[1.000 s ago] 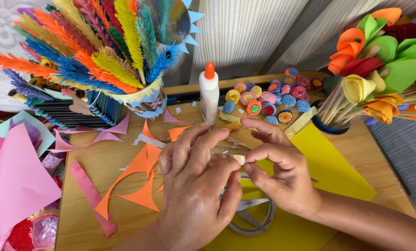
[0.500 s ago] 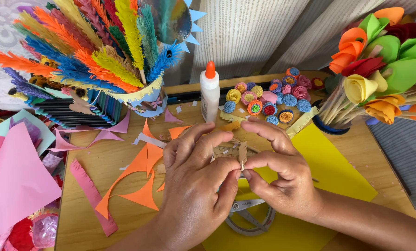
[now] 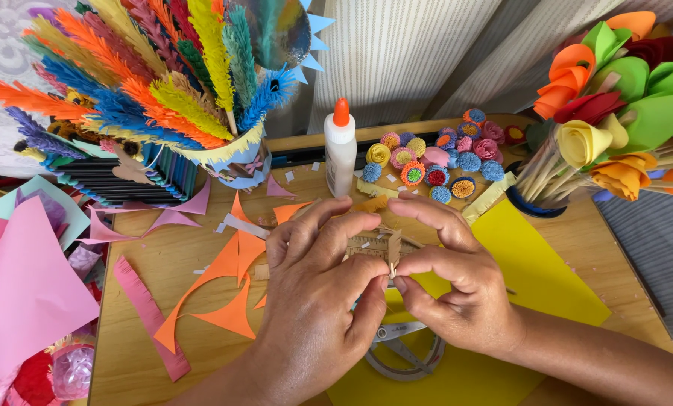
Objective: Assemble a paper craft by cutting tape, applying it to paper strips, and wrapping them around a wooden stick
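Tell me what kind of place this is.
Probably a home paper-craft table: a glue bottle, rolled paper flowers standing in a pot, and orange paper scraps on the wooden table. Both hands pinch a small paper strip.

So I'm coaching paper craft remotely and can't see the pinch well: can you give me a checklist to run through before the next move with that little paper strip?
1. Small paper strip pinched by both hands: ok.
2. Left hand and right hand fingertips meet at its lower end: ok.
3. Strip upright: ok.
4. Glue on strip: cannot tell.
5. Glue bottle upright, capped, behind the hands: ok.
6. Scissors partly hidden under hands: cannot tell if shut.
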